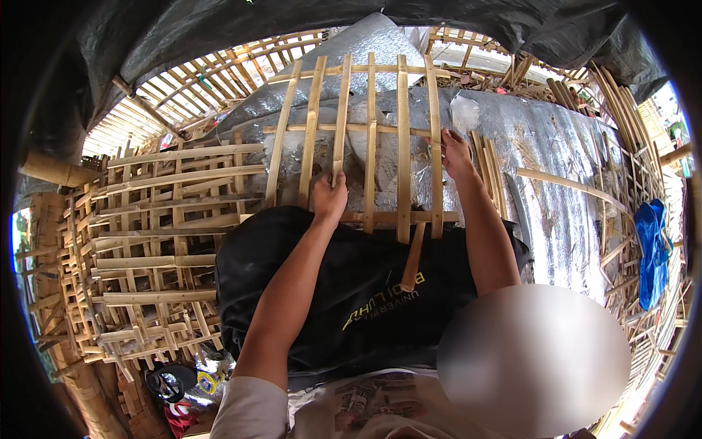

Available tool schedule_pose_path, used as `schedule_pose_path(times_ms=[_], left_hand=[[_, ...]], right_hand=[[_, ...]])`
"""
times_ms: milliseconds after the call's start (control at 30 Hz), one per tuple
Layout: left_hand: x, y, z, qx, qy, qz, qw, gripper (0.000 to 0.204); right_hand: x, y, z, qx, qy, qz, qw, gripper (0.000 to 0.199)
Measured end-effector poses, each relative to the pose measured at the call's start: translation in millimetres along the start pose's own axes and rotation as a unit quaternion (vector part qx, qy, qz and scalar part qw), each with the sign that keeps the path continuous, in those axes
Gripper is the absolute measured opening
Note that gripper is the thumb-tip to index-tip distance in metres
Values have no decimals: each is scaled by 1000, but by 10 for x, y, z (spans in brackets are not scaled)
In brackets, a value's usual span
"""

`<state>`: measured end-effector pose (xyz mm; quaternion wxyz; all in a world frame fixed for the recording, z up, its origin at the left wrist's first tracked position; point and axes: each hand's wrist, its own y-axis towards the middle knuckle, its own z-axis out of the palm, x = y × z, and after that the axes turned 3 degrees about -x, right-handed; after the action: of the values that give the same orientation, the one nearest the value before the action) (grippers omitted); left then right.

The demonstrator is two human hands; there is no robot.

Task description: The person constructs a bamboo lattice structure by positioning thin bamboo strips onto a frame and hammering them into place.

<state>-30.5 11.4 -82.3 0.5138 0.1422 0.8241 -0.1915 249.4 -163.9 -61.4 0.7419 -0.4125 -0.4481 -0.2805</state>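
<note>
both hands grip slats of the bamboo lattice panel (365,139), left hand (329,196) closed on a middle slat, right hand (455,155) on its right edge, over silver foil sheeting (541,175), stacked lattice frames (157,241) leftward, black tarp (219,29) beyond.

Silver foil sheet (541,168), stacked bamboo lattices (153,249), dark tarp (183,29), daylight

No packages, labels, signs, screens.
</note>
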Motion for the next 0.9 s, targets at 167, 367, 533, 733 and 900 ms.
schedule_pose_path(times_ms=[167, 367, 533, 733, 900], left_hand=[[-22, -14, 7, -10, 38, 6, 999, 40], [-32, -17, 43, 2, 57, -8, 998, 41], [5, -10, -3, -18, 2, 26, 999, 36], [-155, -86, 14, -16, 16, 2, 1000, 36], [-135, -84, -1, -38, 18, 12, 999, 37]], right_hand=[[35, 0, -42, 6, -11, 8, 1000, 25], [26, 92, -141, 7, -27, -12, 1000, 25], [-1, 128, -52, 7, -42, -14, 999, 25], [6, 106, -75, -10, -51, -24, 998, 29], [36, -17, 28, -27, -29, -18, 999, 26]])
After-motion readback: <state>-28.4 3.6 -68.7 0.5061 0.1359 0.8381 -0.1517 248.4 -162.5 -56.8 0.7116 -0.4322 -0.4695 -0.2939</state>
